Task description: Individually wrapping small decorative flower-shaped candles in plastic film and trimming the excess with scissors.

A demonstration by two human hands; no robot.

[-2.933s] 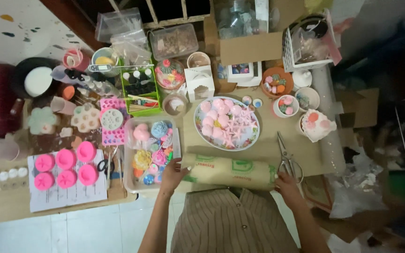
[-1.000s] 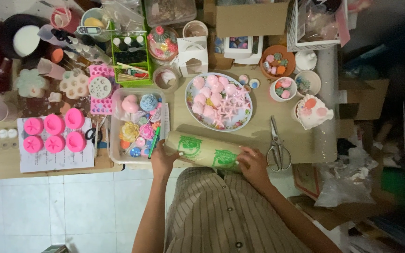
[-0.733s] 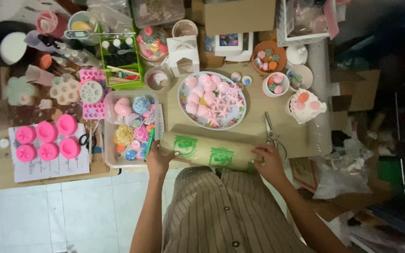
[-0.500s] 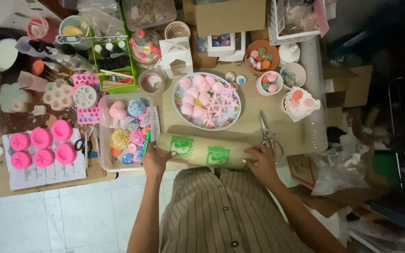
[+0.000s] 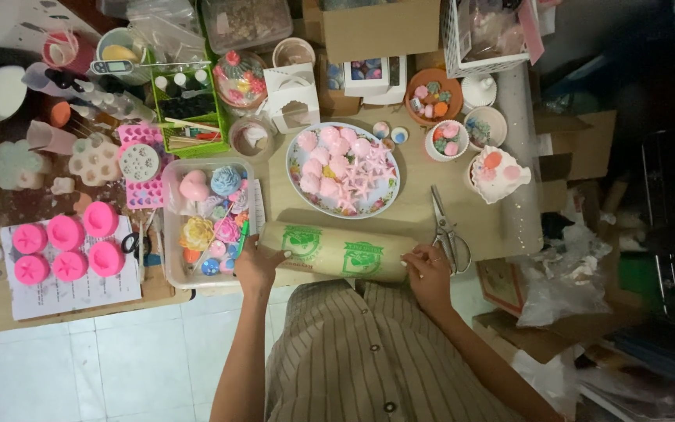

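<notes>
The paper roll (image 5: 336, 251) lies at the table's (image 5: 416, 207) near edge, its ends gripped by the left hand (image 5: 258, 264) and right hand (image 5: 426, 270).

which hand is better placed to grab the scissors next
Right. The right hand rests on the roll's end, right beside the scissors; the left hand is at the far end.

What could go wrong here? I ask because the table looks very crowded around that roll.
1. The tan paper roll with green prints lies at the table's near edge, held at its ends by the left hand and right hand; it might roll off.
2. The metal scissors lie right beside the right hand and could get knocked.
3. The oval plate of pink shapes sits just behind the roll and could be nudged.
</notes>
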